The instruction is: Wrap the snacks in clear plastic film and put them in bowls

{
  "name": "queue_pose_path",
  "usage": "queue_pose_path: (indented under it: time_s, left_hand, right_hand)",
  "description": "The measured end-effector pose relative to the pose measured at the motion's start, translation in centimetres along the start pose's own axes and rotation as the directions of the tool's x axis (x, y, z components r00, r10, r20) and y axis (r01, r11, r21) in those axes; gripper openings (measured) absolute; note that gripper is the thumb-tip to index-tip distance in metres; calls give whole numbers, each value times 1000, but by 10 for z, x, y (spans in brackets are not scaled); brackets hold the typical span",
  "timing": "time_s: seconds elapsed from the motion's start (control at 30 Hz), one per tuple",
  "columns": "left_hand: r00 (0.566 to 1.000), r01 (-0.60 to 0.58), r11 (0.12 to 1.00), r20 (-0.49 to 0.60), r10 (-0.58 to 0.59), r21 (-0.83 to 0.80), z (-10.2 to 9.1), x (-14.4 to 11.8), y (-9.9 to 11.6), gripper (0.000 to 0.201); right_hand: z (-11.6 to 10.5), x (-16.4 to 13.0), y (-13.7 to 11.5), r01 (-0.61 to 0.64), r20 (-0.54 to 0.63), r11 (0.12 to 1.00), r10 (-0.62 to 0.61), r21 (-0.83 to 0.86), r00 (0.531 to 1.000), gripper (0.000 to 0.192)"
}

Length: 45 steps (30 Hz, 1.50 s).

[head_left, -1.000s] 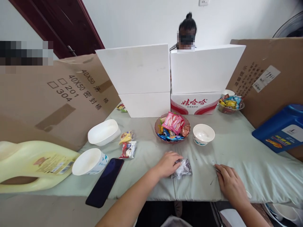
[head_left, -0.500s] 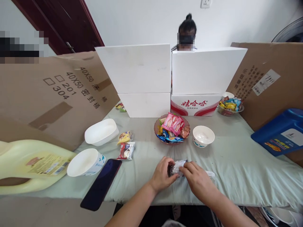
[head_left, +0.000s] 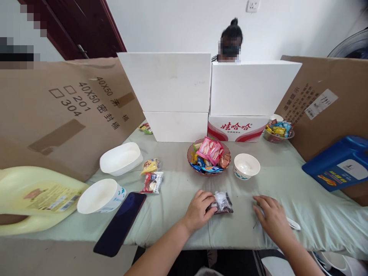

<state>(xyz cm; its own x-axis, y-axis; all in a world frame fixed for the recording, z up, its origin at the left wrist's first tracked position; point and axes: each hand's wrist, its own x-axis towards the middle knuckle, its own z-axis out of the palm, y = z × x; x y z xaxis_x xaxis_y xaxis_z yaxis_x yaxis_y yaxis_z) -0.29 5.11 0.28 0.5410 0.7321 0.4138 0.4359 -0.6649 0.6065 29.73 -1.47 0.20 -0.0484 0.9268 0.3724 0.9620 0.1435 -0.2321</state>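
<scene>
My left hand [head_left: 199, 207] has its thumb and fingers closed on the left end of a small packet [head_left: 225, 205], dark at the edges with a clear, crinkled middle, lying on the cloth. Apart from it to the right, my right hand [head_left: 271, 216] hovers low over or rests on the cloth, fingers bent. A slim white handle [head_left: 293, 224] sticks out from under that hand, and a thin dark tip shows by the thumb; the tool's kind is hidden. Beyond the packet stand a bowl of wrapped snacks [head_left: 190, 163] and a white paper bowl [head_left: 246, 177] with something clear inside.
Two wrapped snacks [head_left: 152, 182] lie on the left near a phone [head_left: 120, 224], a white tray [head_left: 120, 168] and a paper tub [head_left: 115, 201]. White boxes [head_left: 175, 126] and cardboard flank the table. Yellow [head_left: 48, 199] and blue jugs [head_left: 339, 163] stand aside. A person sits behind.
My right hand has left the packet and moved right, and the white handle has shifted right with it. The left hand stays at the packet, which now lies more exposed.
</scene>
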Motion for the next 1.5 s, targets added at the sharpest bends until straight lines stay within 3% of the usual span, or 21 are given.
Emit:
queue_pose_path:
  time_s: [0.13, 0.17, 0.23, 0.3, 0.4, 0.5, 0.57, 0.63, 0.67, 0.7, 0.73, 0.77, 0.8, 0.87, 0.93, 1.0, 1.1, 1.17, 1.33, 1.43, 1.5]
  left_hand:
    - [1000, -9, 994, -1, 9, -112, -3, 3, 7, 12]
    - [1000, 5, 989, -9, -6, -151, -4, 4, 8, 12]
    - [995, 73, 968, -42, -85, -238, -7, 3, 8, 13]
    - [971, 179, 924, -93, -222, -338, -13, -1, 6, 16]
    - [887, 316, 813, -153, -437, -490, -23, -15, -2, 24]
    - [801, 401, 721, -166, -576, -565, -28, -34, -9, 30]
    - [752, 442, 727, -225, -620, -525, -29, -45, -8, 28]
    - [725, 443, 810, -379, -576, -383, -29, -51, -2, 21]
    - [744, 410, 867, -445, -498, -284, -30, -52, 3, 15]
    - [795, 341, 923, -469, -385, -180, -31, -52, 9, 10]
    - [870, 234, 968, -425, -250, -89, -33, -50, 15, 6]
    - [944, 105, 994, -312, -108, -29, -35, -47, 22, 5]
    - [988, -20, 1000, -155, 19, -7, -37, -43, 27, 8]
    - [978, -168, 986, 126, 168, -11, -40, -32, 33, 13]
    - [961, -173, 984, 226, 160, 36, -43, -19, 32, 16]
    - [977, -106, 987, 198, 80, 124, -44, -6, 25, 17]
    - [984, 16, 969, 166, -58, 248, -38, 6, 10, 27]
    - [982, 28, 954, 172, -82, 298, -32, 9, 2, 32]
    - [998, -67, 940, 28, 61, 335, -23, 0, -4, 15]
    - [989, -101, 941, -66, 129, 323, -30, -7, 2, 18]
    - [984, -136, 957, -74, 160, 258, -39, -14, 8, 19]
  right_hand:
    - [4, 17, -71, 180, 22, 936, -196, 302, 980, 62]
    - [7, 22, -85, 193, 28, 920, -215, 342, 976, 63]
    - [13, 30, -100, 183, 31, 897, -213, 403, 977, 42]
    - [18, 32, -95, 122, -2, 883, -136, 452, 991, 22]
    - [20, 24, -65, -38, -52, 865, 74, 500, 996, 23]
    - [18, 9, -38, -194, -5, 850, 225, 490, 974, 27]
    - [16, 0, -31, -247, -3, 855, 279, 456, 960, 29]
    - [10, -5, -35, -234, -92, 877, 298, 419, 950, 28]
    - [5, -6, -40, -199, -162, 894, 283, 401, 945, 26]
    - [0, -6, -47, -141, -233, 911, 245, 388, 941, 22]
    - [-7, -6, -56, -62, -281, 922, 180, 382, 943, 18]
    - [-14, -5, -66, 32, -290, 920, 90, 391, 953, 15]
    - [-21, -4, -76, 127, -249, 901, -22, 416, 968, 13]
    - [-32, 0, -93, 272, -63, 827, -277, 492, 959, 12]
    - [-34, 8, -102, 332, 109, 790, -445, 516, 889, 15]
    - [-27, 18, -99, 346, 155, 830, -449, 437, 880, 18]
    - [-8, 32, -79, 252, 125, 938, -287, 236, 950, 25]
    - [2, 38, -64, 166, 154, 980, -182, 113, 971, 28]
    - [-1, 38, -49, 134, 307, 991, -131, 12, 943, 29]
    - [-12, 35, -51, 173, 272, 983, -182, 57, 945, 24]
    - [-22, 31, -53, 195, 226, 974, -216, 113, 950, 29]
